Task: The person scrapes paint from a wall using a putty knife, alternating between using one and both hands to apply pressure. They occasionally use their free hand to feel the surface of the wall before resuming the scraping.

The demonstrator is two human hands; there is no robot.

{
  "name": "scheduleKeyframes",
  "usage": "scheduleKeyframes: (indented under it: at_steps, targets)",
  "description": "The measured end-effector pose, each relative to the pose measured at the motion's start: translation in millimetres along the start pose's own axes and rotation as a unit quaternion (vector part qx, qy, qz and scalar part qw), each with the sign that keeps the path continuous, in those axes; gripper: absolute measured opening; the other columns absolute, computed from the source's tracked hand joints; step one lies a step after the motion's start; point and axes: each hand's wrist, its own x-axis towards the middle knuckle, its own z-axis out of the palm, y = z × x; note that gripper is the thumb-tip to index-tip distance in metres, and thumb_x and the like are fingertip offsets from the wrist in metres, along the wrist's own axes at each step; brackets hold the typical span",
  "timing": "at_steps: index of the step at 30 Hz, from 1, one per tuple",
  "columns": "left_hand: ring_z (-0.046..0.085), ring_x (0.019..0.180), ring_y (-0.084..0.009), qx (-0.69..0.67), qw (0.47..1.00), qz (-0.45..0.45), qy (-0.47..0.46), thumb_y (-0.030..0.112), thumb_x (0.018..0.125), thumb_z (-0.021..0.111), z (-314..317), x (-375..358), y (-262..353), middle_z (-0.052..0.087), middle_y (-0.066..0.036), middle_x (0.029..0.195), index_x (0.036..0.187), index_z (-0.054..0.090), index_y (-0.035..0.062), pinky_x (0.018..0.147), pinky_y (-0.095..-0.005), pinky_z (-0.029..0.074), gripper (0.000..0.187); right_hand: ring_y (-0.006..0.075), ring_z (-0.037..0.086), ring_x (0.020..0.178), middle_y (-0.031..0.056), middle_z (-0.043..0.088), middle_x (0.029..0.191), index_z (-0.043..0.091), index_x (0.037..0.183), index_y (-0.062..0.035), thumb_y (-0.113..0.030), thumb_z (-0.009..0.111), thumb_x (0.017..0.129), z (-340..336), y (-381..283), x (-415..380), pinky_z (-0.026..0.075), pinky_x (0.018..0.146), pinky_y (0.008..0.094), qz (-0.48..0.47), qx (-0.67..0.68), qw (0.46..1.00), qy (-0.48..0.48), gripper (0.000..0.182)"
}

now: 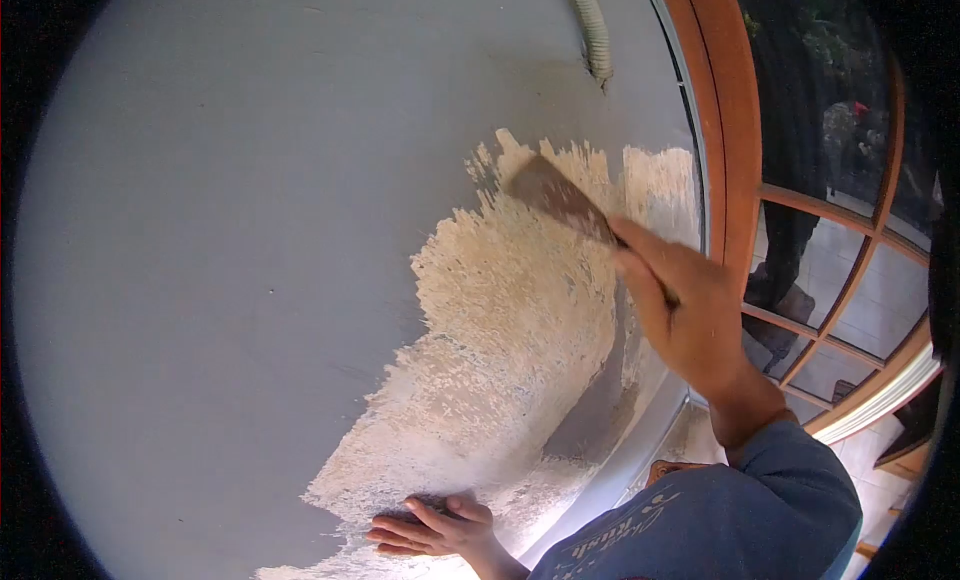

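My right hand is closed round the handle of a scraper. The scraper's wide metal blade lies against the upper part of a bare, cream-coloured patch on the grey wall. The patch has ragged edges where grey paint ends. Lower down, my left hand rests on the patch near its lower left edge, fingers spread. Something dark shows between its thumb and fingers, too hidden to make out.
A corrugated conduit sticks out of the wall at the top. To the right stands a wooden-framed glass door with several panes. Light floor tiles show at the lower right.
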Motion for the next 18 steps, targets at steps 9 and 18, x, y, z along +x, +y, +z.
scheduleKeyframes:
  at_steps: [9, 18]
  targets:
    - [0.024, 0.137, -0.0471, -0.004, 1.000, -0.003, -0.013, 0.034, 0.097, 0.030, 1.9, -5.3, -2.2, 0.028, -0.029, 0.146, 0.141, 0.037, 0.0062, 0.111, -0.0575, 0.012, 0.053, 0.0174, 0.059, 0.049, 0.0112, 0.060, 0.062, 0.066, 0.112, -0.0077, -0.019, 0.067, 0.087, 6.0, -1.6, 17.4, 0.045, 0.044, 0.0307, 0.024, 0.020, 0.999, 0.023, 0.028]
    - [0.024, 0.137, -0.0467, -0.010, 1.000, -0.011, -0.006, 0.035, 0.097, 0.029, -0.7, -3.0, -0.1, 0.029, -0.030, 0.145, 0.140, 0.039, 0.0053, 0.111, -0.0569, 0.012, 0.053, 0.0205, 0.063, 0.054, 0.0152, 0.064, 0.068, 0.065, 0.110, -0.0037, -0.019, 0.066, 0.088, 3.4, -7.7, 17.5, 0.048, 0.049, 0.0314, 0.045, 0.028, 0.999, 0.004, 0.027]
